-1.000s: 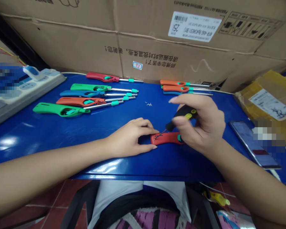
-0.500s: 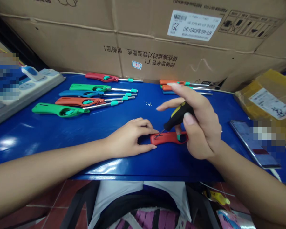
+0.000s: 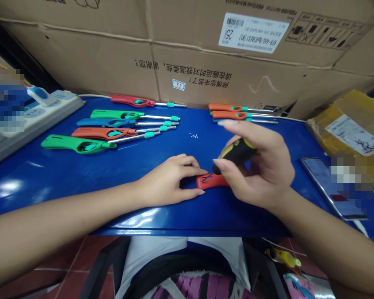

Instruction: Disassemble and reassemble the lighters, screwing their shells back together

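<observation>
A red long-nosed lighter [image 3: 216, 181] lies on the blue tabletop in front of me. My left hand [image 3: 171, 180] pinches its butt end between thumb and fingers. Wrapped round the black and yellow handle of a screwdriver [image 3: 239, 150] are the fingers of my right hand [image 3: 264, 166]. The screwdriver slants down to the left, and its thin tip meets the lighter near a dark slot. My right hand covers the lighter's trigger end. Small white slivers [image 3: 193, 135] lie behind the lighter.
Several lighters with metal stems, among them a green one [image 3: 77, 144], lie at the back left. More orange lighters [image 3: 227, 115] lie at the back right. A cardboard box [image 3: 180, 50] walls off the back. A power strip [image 3: 59, 112] is left; a phone [image 3: 327, 187] and taped parcel [image 3: 339, 108] are right.
My right hand has shifted its grip on the screwdriver handle, its thumb moving down and left. The handle leans lower. My left hand and the red lighter have stayed in place.
</observation>
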`<state>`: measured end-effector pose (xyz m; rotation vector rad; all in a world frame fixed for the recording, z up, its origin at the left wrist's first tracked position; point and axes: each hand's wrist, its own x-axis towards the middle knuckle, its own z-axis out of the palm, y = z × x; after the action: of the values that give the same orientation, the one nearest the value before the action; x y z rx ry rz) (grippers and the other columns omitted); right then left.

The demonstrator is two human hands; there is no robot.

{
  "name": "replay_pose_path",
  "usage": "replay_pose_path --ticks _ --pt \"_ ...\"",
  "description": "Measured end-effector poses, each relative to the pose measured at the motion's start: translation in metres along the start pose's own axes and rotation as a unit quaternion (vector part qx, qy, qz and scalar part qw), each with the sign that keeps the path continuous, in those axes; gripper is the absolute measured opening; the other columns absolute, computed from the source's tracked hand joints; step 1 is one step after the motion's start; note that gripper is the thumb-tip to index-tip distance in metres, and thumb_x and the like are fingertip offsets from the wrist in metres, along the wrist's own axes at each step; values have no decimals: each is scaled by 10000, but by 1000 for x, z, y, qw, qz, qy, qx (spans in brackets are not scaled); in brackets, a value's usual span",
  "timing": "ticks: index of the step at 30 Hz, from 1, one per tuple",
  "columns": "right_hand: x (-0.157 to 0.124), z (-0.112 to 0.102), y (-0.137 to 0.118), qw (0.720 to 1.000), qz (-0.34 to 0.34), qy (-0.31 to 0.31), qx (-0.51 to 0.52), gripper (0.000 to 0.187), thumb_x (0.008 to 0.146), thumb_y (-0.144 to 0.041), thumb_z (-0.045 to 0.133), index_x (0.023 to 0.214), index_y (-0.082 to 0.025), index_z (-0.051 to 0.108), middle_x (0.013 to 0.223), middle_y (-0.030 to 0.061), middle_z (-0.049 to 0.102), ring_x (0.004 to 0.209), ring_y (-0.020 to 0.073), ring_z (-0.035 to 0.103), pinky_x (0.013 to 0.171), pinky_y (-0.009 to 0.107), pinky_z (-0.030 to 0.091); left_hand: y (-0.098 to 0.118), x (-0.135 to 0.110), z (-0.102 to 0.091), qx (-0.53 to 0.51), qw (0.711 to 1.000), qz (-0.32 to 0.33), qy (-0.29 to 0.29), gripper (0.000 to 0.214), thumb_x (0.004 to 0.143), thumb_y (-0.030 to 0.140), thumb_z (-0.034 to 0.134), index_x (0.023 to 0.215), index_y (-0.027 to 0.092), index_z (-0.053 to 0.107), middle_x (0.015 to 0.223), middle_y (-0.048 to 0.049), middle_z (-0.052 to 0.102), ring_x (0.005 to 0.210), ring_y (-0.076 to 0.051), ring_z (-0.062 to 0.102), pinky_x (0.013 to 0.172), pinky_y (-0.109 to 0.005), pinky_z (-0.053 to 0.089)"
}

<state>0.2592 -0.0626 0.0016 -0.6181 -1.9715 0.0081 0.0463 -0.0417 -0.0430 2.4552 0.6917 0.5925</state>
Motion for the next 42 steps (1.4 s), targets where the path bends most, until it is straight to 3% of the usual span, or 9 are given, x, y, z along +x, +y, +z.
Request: replay_pose_path --ticks 3,8,13,18,23,27,33,37,42 --pt "2 -2 -3 999 -18 21 -37 400 898 -221 699 1289 -279 634 990 17 759 597 135 651 555 280 601 0 0 0 2 1000 1 0 274 899 348 732 1143 224 746 1092 -61 699 1045 -236 616 954 -397 477" --pt "4 -9 -10 997 49 -52 -9 416 1007 -214 435 1406 -261 544 1172 71 730 791 192 730 695 365 638 0 0 0 -5 1000 -4 -10 305 908 358 723 1173 208 734 1108 -74 688 1058 -232 621 964 -388 474" --pt "5 -8 -7 998 -14 -7 -53 341 895 -201 699 1227 -265 652 972 18 758 675 160 697 639 293 614 -1 -1 1 -1 1000 -3 1 316 906 364 724 1186 218 728 1119 -67 697 1079 -239 615 984 -404 461" --pt "6 -10 -3 997 58 -46 -2 411 1039 -231 401 1419 -271 554 1173 58 735 778 174 727 696 344 636 -2 0 1 -3 1000 -8 -13 315 909 361 722 1171 187 725 1112 -76 686 1062 -229 616 976 -390 469" --pt "9 -13 -2 998 -1 -15 -66 286 966 -279 625 1247 -300 673 1066 25 774 739 168 718 647 298 626 -1 0 1 0 1000 -2 -7 349 908 365 723 1208 189 713 1143 -83 685 1093 -238 616 1007 -404 463" --pt "8 -12 -3 997 53 -47 -5 397 1047 -246 390 1396 -270 578 1167 60 743 848 188 740 697 338 640 0 0 0 -1 1000 -11 -14 310 903 353 726 1167 190 726 1105 -80 687 1061 -234 622 978 -394 480" --pt "8 -11 -3 998 2 17 -62 68 939 -294 667 992 -278 707 822 -20 757 608 141 671 548 268 561 -2 -1 1 -2 1000 0 -1 368 902 350 729 1239 204 705 1143 -80 694 1067 -237 619 981 -407 477" --pt "6 -13 -3 997 57 -46 34 384 1039 -250 377 1349 -228 602 1161 59 740 824 168 739 662 308 618 -1 0 0 -4 1000 -11 -14 313 900 357 732 1168 196 728 1111 -74 686 1066 -235 617 974 -394 476" --pt "7 -17 -1 998 -17 -35 -58 181 956 -254 625 1123 -263 695 899 0 773 615 140 683 582 284 583 -1 0 0 1 1000 -1 -1 364 900 356 731 1228 201 710 1117 -73 689 1067 -238 623 981 -398 475"
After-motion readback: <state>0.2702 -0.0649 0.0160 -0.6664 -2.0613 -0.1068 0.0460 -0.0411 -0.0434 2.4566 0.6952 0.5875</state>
